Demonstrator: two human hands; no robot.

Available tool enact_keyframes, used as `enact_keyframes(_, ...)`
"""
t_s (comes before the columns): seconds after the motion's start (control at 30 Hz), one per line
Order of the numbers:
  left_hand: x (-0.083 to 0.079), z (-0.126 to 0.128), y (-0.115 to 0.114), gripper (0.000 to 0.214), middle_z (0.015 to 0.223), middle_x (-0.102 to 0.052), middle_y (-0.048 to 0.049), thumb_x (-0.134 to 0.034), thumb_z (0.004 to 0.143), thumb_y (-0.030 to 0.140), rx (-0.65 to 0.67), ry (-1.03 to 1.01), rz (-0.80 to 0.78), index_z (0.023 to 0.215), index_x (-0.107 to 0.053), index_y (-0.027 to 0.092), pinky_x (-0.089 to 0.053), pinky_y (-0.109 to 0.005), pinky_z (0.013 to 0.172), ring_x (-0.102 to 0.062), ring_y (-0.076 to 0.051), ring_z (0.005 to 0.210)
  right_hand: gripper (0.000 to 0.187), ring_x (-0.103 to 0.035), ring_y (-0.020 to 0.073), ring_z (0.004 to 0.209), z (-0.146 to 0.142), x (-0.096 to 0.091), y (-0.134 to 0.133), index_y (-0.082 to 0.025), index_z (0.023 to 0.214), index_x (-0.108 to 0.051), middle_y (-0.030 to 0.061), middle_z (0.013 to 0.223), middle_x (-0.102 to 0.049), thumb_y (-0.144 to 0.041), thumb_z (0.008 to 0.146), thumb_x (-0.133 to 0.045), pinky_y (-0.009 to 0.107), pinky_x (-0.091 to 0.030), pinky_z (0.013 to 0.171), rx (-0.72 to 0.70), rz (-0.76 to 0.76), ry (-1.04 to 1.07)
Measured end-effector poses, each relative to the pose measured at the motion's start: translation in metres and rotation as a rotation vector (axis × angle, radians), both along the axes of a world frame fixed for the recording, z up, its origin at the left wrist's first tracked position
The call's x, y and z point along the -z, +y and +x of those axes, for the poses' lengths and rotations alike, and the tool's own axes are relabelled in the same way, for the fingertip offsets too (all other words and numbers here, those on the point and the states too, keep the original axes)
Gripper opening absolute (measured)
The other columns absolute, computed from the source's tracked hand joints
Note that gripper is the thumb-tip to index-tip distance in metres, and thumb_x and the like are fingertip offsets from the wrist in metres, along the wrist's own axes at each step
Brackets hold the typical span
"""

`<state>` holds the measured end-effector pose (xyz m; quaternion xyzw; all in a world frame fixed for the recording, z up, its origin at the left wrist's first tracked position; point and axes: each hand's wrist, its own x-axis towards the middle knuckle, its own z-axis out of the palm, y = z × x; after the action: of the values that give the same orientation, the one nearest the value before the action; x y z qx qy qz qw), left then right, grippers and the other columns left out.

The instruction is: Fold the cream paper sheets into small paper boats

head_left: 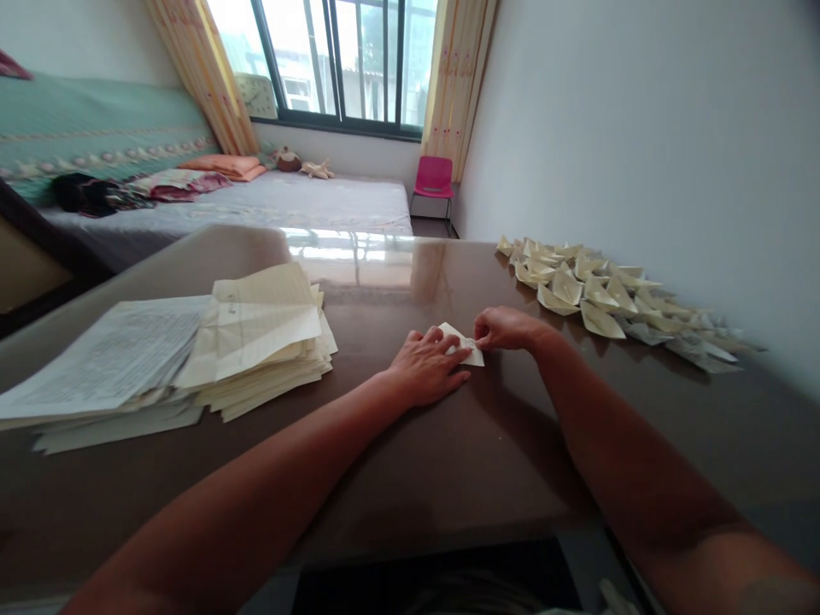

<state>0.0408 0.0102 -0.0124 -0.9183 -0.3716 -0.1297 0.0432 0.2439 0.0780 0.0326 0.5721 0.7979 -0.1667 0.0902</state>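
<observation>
A small folded piece of cream paper (462, 343) lies on the dark brown table (448, 461) in front of me. My left hand (426, 367) rests flat on its left part, fingers stretched out and pressing it down. My right hand (503, 329) is closed in a pinch on the paper's right edge. Both forearms reach in from the bottom of the view.
A thick stack of cream and printed sheets (192, 350) sits on the table's left. Several folded paper boats (602, 295) lie in a pile along the white wall at right. Beyond the table are a bed (269, 201), a pink chair (434, 178) and a window.
</observation>
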Motion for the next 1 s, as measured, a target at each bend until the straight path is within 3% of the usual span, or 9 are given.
enact_keyframes(0.13,0.003,0.0,0.0,0.045,0.126,-0.055,-0.002,-0.034,0.092,0.055,0.012,-0.015,0.008,0.13,-0.047,0.035,-0.036,-0.041,0.081,-0.044,-0.026,0.11,0.013,-0.059,0.0133,0.058,-0.004,-0.002,0.002,-0.015,0.075,-0.069,0.0016,0.062,-0.067,-0.02,0.068,-0.06,0.02,-0.037,0.05,-0.009,-0.117,0.067)
enact_keyframes(0.23,0.005,-0.001,0.001,0.045,0.125,-0.055,-0.002,-0.034,0.092,0.054,0.003,-0.031,0.015,0.13,-0.047,0.034,-0.036,-0.041,0.081,-0.044,-0.027,0.11,0.012,-0.058,0.0128,0.057,-0.007,-0.004,0.007,-0.015,0.075,-0.068,0.0007,0.062,-0.067,-0.02,0.066,-0.063,0.02,-0.036,0.05,-0.011,-0.12,0.097)
enact_keyframes(0.47,0.004,-0.002,0.001,0.044,0.125,-0.055,-0.0021,-0.036,0.092,0.053,-0.005,-0.044,0.009,0.129,-0.047,0.033,-0.037,-0.041,0.083,-0.043,-0.026,0.11,0.028,-0.059,0.0126,0.068,-0.003,0.011,0.004,-0.014,0.092,-0.066,0.0037,0.082,-0.07,-0.024,0.066,-0.069,0.018,-0.041,0.054,0.07,0.009,0.24)
enact_keyframes(0.6,0.003,-0.002,0.0,0.044,0.126,-0.054,-0.0019,-0.036,0.091,0.052,-0.014,-0.031,0.004,0.13,-0.047,0.034,-0.037,-0.042,0.083,-0.043,-0.026,0.109,0.021,-0.061,0.0129,0.068,0.003,0.019,-0.009,-0.014,0.085,-0.068,0.0038,0.079,-0.07,-0.029,0.071,-0.065,0.019,-0.042,0.056,0.094,0.044,0.311)
enact_keyframes(0.73,0.0,-0.001,0.0,0.045,0.128,-0.053,-0.0013,-0.036,0.091,0.052,-0.032,-0.012,-0.008,0.131,-0.047,0.034,-0.037,-0.042,0.084,-0.043,-0.026,0.109,0.02,-0.06,0.0129,0.064,0.009,0.027,-0.021,-0.015,0.08,-0.07,0.0032,0.072,-0.07,-0.032,0.073,-0.064,0.02,-0.041,0.056,0.137,0.183,0.376)
enact_keyframes(0.87,-0.002,0.0,0.0,0.045,0.129,-0.052,-0.0009,-0.036,0.091,0.051,-0.039,-0.002,-0.027,0.132,-0.046,0.036,-0.037,-0.041,0.085,-0.042,-0.026,0.111,0.021,-0.06,0.0128,0.066,0.01,0.036,-0.031,-0.017,0.081,-0.071,0.0018,0.072,-0.069,-0.035,0.078,-0.06,0.021,-0.042,0.06,0.089,0.305,0.455)
enact_keyframes(1.0,-0.004,0.0,-0.001,0.046,0.13,-0.052,-0.001,-0.038,0.091,0.051,-0.045,0.001,-0.042,0.134,-0.044,0.036,-0.036,-0.041,0.085,-0.043,-0.026,0.112,0.02,-0.06,0.0126,0.071,0.01,0.036,-0.039,-0.019,0.084,-0.072,0.0036,0.086,-0.068,-0.031,0.083,-0.056,0.023,-0.042,0.069,-0.093,0.432,0.336)
